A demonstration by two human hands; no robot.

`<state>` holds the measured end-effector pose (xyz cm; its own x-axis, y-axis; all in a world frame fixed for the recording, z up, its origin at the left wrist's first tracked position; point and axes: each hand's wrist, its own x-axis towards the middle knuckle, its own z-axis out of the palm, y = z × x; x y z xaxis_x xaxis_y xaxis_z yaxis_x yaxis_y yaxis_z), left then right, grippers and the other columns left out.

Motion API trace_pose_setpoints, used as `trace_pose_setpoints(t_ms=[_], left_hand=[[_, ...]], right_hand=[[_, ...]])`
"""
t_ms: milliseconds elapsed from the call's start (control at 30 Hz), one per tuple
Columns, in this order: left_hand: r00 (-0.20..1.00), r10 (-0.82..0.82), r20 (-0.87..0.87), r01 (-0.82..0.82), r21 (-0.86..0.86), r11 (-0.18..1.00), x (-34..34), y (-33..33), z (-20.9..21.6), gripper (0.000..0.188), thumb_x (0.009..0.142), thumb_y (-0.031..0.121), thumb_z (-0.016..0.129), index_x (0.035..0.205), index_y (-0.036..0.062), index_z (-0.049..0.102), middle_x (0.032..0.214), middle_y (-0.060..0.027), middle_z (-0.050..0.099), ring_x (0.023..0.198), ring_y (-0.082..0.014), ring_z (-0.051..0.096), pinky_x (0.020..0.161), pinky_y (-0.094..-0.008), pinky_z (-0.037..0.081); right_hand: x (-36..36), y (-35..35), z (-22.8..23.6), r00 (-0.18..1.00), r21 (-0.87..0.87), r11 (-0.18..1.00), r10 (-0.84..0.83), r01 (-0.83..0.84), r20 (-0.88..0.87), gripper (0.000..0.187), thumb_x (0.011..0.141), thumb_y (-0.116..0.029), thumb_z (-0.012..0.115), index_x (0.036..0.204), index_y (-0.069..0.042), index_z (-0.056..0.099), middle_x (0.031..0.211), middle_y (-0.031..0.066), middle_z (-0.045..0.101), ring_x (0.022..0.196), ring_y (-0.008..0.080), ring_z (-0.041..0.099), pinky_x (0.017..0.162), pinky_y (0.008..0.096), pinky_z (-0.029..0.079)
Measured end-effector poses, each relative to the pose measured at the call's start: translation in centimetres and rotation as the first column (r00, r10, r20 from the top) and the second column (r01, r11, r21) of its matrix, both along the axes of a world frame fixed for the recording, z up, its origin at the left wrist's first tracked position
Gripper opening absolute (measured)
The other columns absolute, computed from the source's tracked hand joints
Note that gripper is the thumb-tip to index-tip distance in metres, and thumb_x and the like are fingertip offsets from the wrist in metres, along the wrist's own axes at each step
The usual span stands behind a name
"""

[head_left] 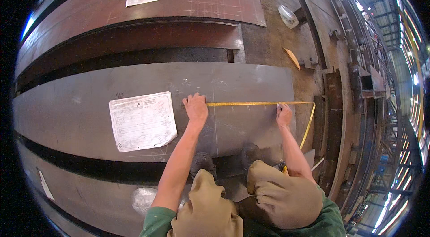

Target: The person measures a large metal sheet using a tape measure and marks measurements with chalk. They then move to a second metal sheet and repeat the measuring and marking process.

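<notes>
Yellow, thin, flat measuring tape (244,103) lies across my long grey steel slab (251,82), running straight from my left hand (195,108) toward 3 o'clock, past the slab's end, then folding sharply toward 7 o'clock. Graduations too fine to read. Short white marks (249,108) sit just at its 6 o'clock side. Left hand: fingers spread, pressing down at the tape's 9 o'clock end. Right hand (283,115): fingers bunched beside the tape near the slab's end; can't tell if they grip anything. Smudged white paper sheet (142,120), at 9 o'clock from left hand.
</notes>
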<state>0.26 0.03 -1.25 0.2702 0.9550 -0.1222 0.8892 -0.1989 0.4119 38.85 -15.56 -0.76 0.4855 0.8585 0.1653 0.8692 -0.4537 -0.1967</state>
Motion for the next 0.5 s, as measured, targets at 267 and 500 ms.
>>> trace_pose_setpoints(t_ms=[267, 500], left_hand=[[1.000, 0.007, 0.009, -0.006, -0.041, 0.999, -0.1, 0.0, -0.2, 0.012, 0.077, 0.020, 0.075, 0.087, 0.0135, 0.076, 0.099, -0.0084, 0.066, 0.104, -0.0308, 0.059, 0.092, -0.0493, 0.039], [1.000, 0.023, -0.018, -0.023, -0.044, 0.999, 0.9, 0.1, 0.4, 0.014, 0.077, 0.022, 0.076, 0.090, 0.0161, 0.077, 0.097, -0.0073, 0.067, 0.104, -0.0304, 0.060, 0.092, -0.0494, 0.039]], right_hand=[[-1.1, -0.8, 0.0, 0.994, 0.163, 0.982, -0.079, 0.089, -0.071, 0.016, 0.089, -0.008, 0.062, 0.101, 0.000, 0.069, 0.096, 0.0191, 0.068, 0.092, 0.0394, 0.064, 0.080, 0.0444, 0.050], [6.0, -5.4, -1.2, 0.985, 0.409, 0.905, -0.160, 0.119, 0.067, 0.021, 0.090, -0.005, 0.056, 0.108, 0.005, 0.056, 0.106, 0.0236, 0.057, 0.100, 0.0418, 0.056, 0.093, 0.0484, 0.043]])
